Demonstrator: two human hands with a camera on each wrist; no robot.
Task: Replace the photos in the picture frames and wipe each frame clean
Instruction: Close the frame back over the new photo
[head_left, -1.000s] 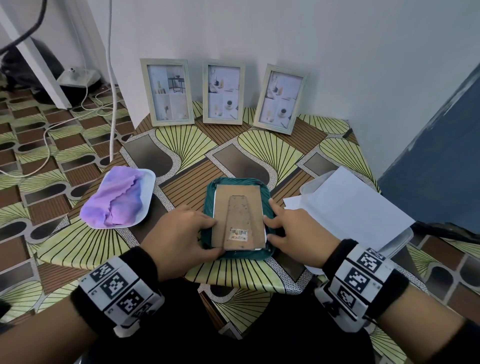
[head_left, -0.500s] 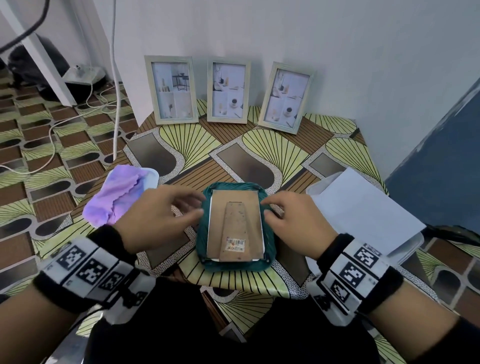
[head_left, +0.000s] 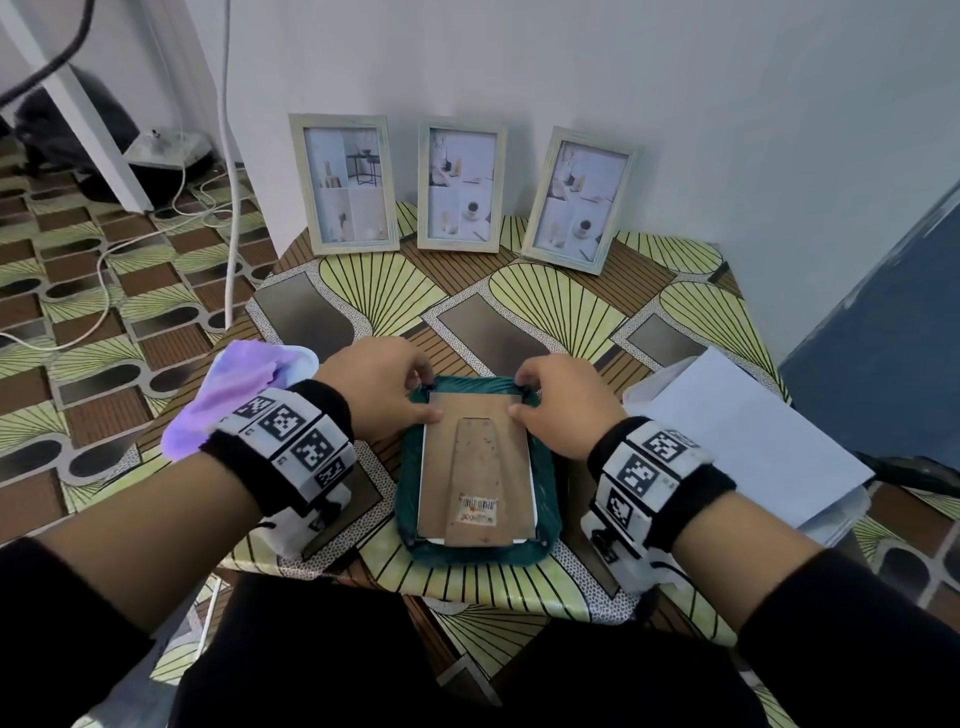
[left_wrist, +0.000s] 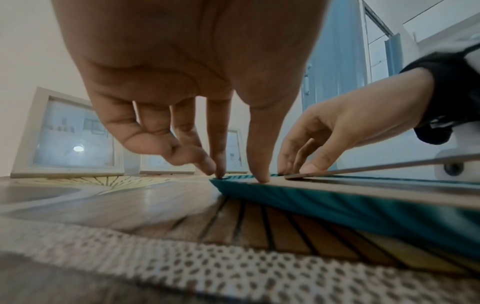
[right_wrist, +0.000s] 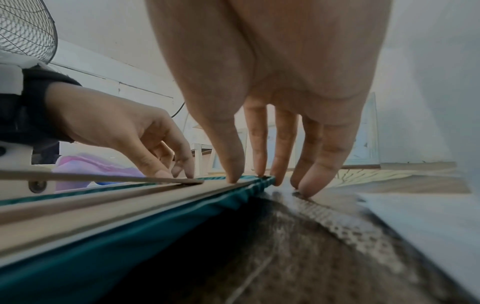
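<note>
A teal picture frame (head_left: 546, 486) lies face down near the table's front edge. Its brown backing board (head_left: 478, 462) and folded stand face up. My left hand (head_left: 428, 401) is at the far left corner, thumb tip pressing on the backing and fingertips on the teal rim (left_wrist: 337, 203). My right hand (head_left: 519, 397) mirrors it at the far right corner: thumb tip on the backing (right_wrist: 130, 197), two fingertips at the teal corner (right_wrist: 265, 181), and the outer fingers (right_wrist: 309, 185) touch the table. The fingers of both hands are nearly straight.
Three pale frames (head_left: 345, 184) (head_left: 461, 187) (head_left: 579, 200) stand against the wall at the back. A purple cloth (head_left: 228, 395) lies on a white plate at left. White sheets (head_left: 743, 431) sit in a tray at right. Cables run over the floor at left.
Both hands slid from the frame's near sides up to its far corners. The frame has stayed in place.
</note>
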